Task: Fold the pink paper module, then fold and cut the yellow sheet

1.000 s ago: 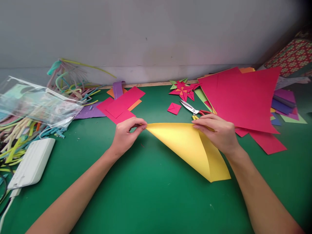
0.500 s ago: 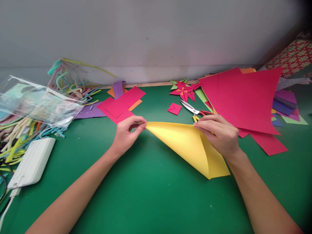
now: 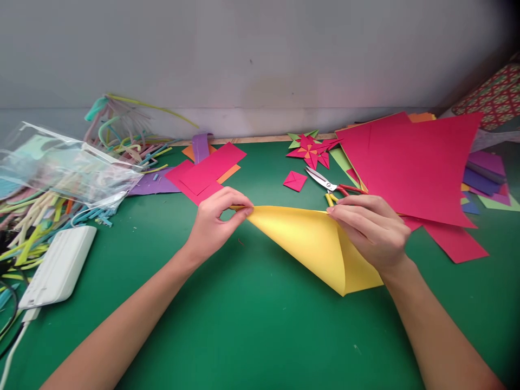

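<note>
A sheet of yellow paper [image 3: 304, 238] is curled over diagonally above the green table, its pointed end to the left. My left hand [image 3: 217, 222] pinches that end between thumb and fingertips. Further right, my right hand [image 3: 371, 227] grips the upper edge of the same sheet, fingers closed on it. Just beyond the right fingers lie scissors [image 3: 325, 181] with red handles, their blades apart. Two short yellow pieces [image 3: 330, 199] show beside the scissors, partly hidden. A small folded red square [image 3: 294, 181] sits left of the blades.
Large red sheets [image 3: 410, 162] are stacked at the right. A red and green paper star [image 3: 311, 150] lies at the back. Red strips [image 3: 215, 168] lie left of centre. A white power bank [image 3: 60, 265], a clear plastic bag [image 3: 69, 168] and pipe cleaners [image 3: 36, 222] crowd the left.
Both hands still hold the yellow paper. The left hand has shifted slightly right, nearer the right hand, and the sheet's lower corner has drawn up a little. The whole view has moved slightly.
</note>
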`<state>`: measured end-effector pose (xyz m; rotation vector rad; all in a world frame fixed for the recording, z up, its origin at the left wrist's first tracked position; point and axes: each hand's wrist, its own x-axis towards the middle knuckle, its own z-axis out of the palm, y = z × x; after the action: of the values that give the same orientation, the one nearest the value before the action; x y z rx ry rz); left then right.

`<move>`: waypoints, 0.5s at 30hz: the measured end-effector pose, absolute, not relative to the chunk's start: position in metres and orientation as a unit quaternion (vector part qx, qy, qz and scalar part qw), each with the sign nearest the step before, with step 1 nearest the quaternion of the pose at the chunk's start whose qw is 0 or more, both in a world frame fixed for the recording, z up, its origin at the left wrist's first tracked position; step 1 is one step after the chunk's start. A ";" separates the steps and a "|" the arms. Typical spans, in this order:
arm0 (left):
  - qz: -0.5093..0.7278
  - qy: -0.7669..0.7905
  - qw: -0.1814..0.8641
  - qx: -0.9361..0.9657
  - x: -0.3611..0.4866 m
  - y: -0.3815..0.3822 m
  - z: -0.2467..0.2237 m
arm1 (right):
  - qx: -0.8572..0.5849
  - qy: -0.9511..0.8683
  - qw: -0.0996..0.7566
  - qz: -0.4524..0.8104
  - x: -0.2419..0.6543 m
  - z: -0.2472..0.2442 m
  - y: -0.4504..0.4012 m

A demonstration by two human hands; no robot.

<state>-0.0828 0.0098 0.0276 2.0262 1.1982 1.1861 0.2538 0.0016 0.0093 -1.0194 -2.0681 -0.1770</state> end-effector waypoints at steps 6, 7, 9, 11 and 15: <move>0.458 0.391 0.094 0.793 -0.084 0.010 0.028 | -0.323 -0.826 0.425 -0.182 0.254 0.006 0.005; 0.464 0.385 0.076 0.794 -0.085 0.010 0.027 | -0.318 -0.828 0.422 -0.186 0.254 0.006 0.005; 0.474 0.373 0.041 0.797 -0.085 0.010 0.025 | -0.315 -0.832 0.417 -0.186 0.255 0.006 0.005; 0.481 0.360 0.003 0.799 -0.086 0.010 0.025 | -0.315 -0.834 0.414 -0.183 0.256 0.005 0.005; 0.486 0.332 -0.074 0.805 -0.088 0.009 0.026 | -0.315 -0.836 0.410 -0.184 0.257 0.004 0.005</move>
<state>-0.0880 0.0094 0.0262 2.6555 1.0958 1.6042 0.2565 0.0052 0.0040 -0.7935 -2.1054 -0.4641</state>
